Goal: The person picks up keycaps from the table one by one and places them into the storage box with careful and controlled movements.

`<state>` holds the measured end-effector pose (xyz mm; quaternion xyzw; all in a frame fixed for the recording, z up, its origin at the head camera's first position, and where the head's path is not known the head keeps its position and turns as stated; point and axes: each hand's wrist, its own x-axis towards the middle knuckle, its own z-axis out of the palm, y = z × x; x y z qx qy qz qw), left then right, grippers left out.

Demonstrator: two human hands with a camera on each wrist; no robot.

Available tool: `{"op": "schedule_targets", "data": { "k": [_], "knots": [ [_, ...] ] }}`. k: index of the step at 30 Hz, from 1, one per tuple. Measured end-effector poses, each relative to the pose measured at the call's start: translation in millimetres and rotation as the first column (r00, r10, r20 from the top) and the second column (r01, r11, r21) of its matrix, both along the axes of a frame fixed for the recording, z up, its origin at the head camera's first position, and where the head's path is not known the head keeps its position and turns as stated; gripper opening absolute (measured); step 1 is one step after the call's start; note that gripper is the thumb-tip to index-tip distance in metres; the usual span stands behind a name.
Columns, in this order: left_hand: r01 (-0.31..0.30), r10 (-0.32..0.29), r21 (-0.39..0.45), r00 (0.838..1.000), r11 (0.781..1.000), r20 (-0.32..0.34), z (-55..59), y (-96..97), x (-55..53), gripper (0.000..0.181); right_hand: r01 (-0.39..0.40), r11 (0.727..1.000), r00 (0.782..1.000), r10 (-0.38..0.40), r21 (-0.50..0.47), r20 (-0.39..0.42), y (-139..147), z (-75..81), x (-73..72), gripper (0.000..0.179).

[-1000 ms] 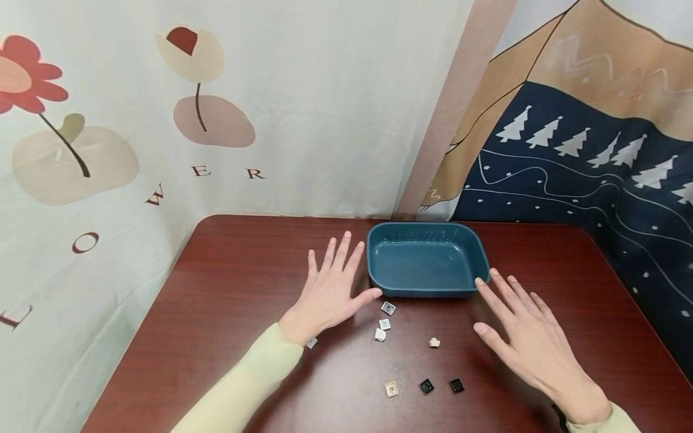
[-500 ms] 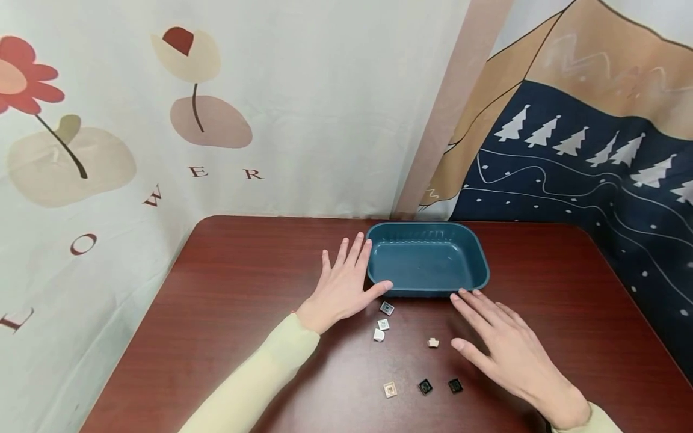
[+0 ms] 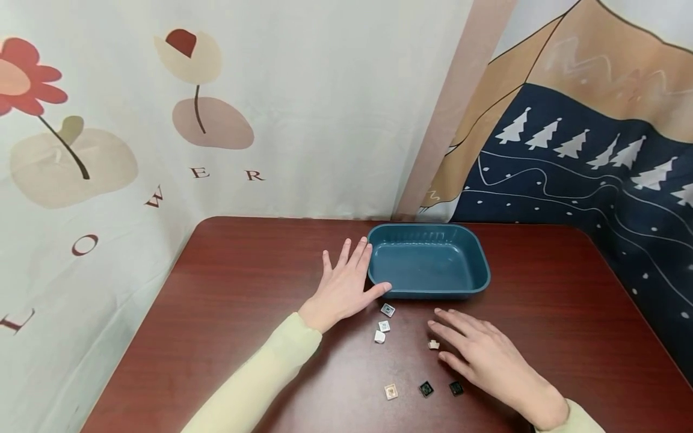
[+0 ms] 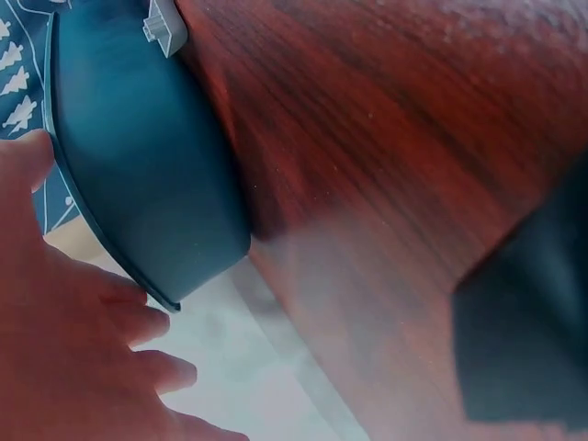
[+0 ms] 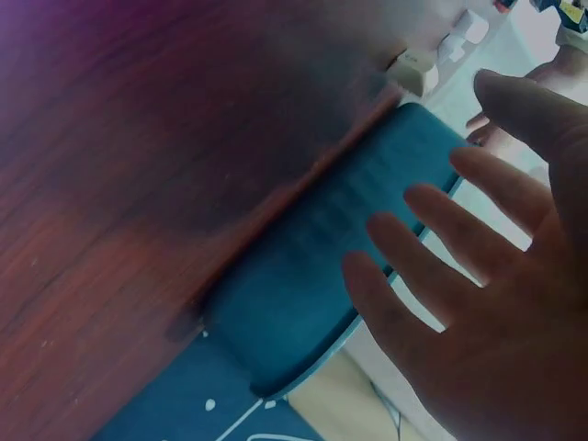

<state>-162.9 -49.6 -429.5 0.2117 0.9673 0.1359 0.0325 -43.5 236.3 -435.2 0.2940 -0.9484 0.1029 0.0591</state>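
Observation:
My left hand (image 3: 342, 291) lies with spread, straight fingers against the left side of a blue plastic basin (image 3: 428, 294), its thumb by the front rim. Over the table to the right, my right hand (image 3: 482, 352) is spread, thumb and fingertips around a small cream keycap (image 3: 434, 344) without visibly gripping it. In the right wrist view the fingers (image 5: 441, 239) look relaxed and apart. In front of the basin lie a grey keycap (image 3: 387, 310) and two white keycaps (image 3: 380, 337). Nearer me are a beige keycap (image 3: 391, 391) and two black keycaps (image 3: 426, 389).
The dark red wooden table (image 3: 243, 264) reaches back to a printed curtain (image 3: 325, 108). A navy curtain section with trees (image 3: 568, 156) hangs at the right. My left sleeve (image 3: 260, 373) crosses the table's front left.
My right hand has moved left and nearer me, from the basin's right corner to the cream keycap. The left hand shifted right to the basin; its sleeve now hides a keycap seen earlier.

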Motion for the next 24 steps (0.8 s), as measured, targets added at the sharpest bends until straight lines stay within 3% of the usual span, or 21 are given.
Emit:
{"op": "schedule_targets", "data": {
  "k": [9, 18, 24],
  "knots": [
    [0.015, -0.016, -0.054, 1.000, 0.998, -0.017, -0.6, -1.0, 0.8, 0.095, -0.137, 0.991, 0.989, 0.136, 0.003, 0.063, -9.5, -3.1, -0.2, 0.042],
    [0.031, -0.033, -0.069, 0.999, 0.997, -0.034, 1.3, -2.3, -1.9, 0.094, -0.163, 0.984, 0.983, 0.168, -0.078, 0.073, -12.3, -8.0, -1.4, 0.024],
    [0.029, -0.031, -0.083, 0.999, 0.996, -0.023, 2.2, -3.5, -1.7, 0.095, -0.153, 0.978, 0.983, 0.165, -0.141, 0.081, -11.5, -1.7, -2.9, 0.027]
  ]
}}
